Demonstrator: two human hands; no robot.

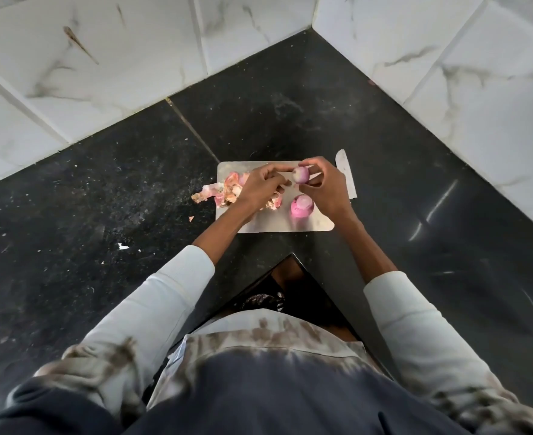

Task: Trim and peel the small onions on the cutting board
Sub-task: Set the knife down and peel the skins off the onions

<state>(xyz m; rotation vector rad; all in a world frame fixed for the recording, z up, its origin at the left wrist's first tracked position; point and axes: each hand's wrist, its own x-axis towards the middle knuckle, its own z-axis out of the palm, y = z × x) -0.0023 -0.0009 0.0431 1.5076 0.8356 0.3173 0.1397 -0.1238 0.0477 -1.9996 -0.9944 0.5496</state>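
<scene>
Both arms reach forward in long pale sleeves. The left hand (263, 185) and right hand (324, 189) meet, fingers curled, each pinching one small onion (300, 174) between them.

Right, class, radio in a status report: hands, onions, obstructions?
Right hand grips small onion, left hand picking at it. Second onion on board. Knife down, peels piled left.
</scene>
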